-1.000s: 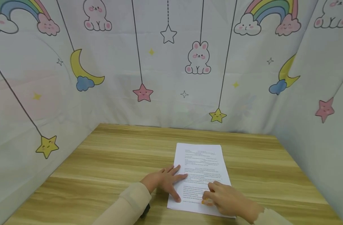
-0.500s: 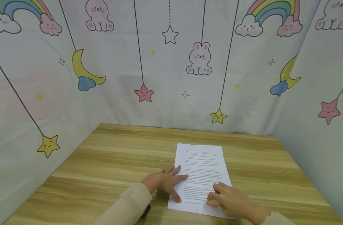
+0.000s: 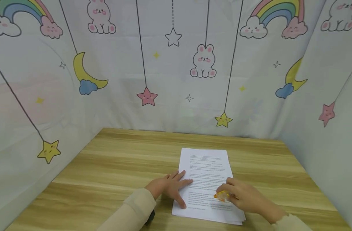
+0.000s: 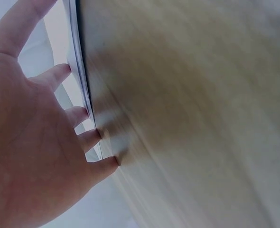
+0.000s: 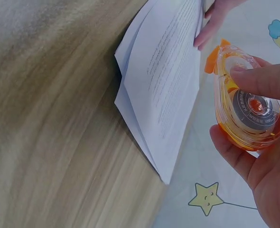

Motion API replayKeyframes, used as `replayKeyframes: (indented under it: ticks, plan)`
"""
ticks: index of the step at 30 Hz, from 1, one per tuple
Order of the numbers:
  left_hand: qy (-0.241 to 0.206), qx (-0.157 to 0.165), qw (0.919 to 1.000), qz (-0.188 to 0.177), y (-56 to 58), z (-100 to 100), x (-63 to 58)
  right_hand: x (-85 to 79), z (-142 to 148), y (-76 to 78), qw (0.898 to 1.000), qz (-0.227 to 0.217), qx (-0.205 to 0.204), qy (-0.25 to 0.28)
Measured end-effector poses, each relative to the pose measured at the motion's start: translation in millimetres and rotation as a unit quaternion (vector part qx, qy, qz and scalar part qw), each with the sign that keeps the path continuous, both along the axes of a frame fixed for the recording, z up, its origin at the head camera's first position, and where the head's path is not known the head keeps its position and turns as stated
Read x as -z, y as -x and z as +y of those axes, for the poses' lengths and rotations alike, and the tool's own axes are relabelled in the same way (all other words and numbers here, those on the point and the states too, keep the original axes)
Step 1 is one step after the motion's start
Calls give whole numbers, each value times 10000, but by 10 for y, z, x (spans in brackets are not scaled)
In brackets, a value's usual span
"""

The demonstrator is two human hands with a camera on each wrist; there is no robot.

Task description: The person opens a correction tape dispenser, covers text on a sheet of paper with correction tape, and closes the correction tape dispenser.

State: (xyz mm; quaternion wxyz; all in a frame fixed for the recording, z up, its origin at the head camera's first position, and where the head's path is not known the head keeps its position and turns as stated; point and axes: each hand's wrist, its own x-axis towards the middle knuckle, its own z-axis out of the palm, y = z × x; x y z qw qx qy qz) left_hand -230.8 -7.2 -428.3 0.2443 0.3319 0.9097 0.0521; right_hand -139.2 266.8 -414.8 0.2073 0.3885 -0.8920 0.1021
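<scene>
A stack of printed paper sheets point(image 3: 205, 166) lies on the wooden table, its lower right corners slightly fanned. My left hand point(image 3: 174, 187) rests with spread fingers on the stack's left edge; in the left wrist view the fingertips point(image 4: 61, 71) lie along that edge. Above the lower right of the top page, my right hand point(image 3: 242, 194) grips an orange, see-through correction tape point(image 3: 222, 195). In the right wrist view the correction tape point(image 5: 251, 107) shows a round reel inside and an orange tip, with the thumb point(image 5: 258, 80) over its side.
The wooden table point(image 3: 121, 154) reaches to a white cloth point(image 3: 176, 112) printed with stars, moons and rabbits at the back and sides. Under the left sleeve point(image 3: 135, 208) a small black object point(image 3: 150, 217) shows partly.
My right hand has lifted off the page with the correction tape and moved slightly up and right, so more of the tape shows. The left hand has stayed in place.
</scene>
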Motion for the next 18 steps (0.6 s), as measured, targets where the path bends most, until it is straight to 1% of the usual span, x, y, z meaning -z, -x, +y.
replayKeyframes:
  ticks: [5, 7, 10, 12, 14, 18]
  plan:
    - [-7, -25, 10000, 39, -8, 10, 0, -3, -34, -1, 9999, -107, 9, 36]
    - [10, -71, 10000, 46, -17, 14, -10, 5, -43, -12, 9999, -144, 69, 45]
    - [-24, -56, 10000, 59, -27, 10, -13, 14, -48, -29, 9993, -321, 185, 32]
    - [-131, -41, 9999, 71, -31, 3, -17, 16, -50, -37, 9987, -428, 275, 13]
    - [-286, 62, 9995, 138, -22, 2, -11, 19, -54, -36, 9982, -510, 317, 33]
    - [-718, 209, 9970, 207, 4, 7, -18, 41, -72, -17, 9987, -396, 263, 158]
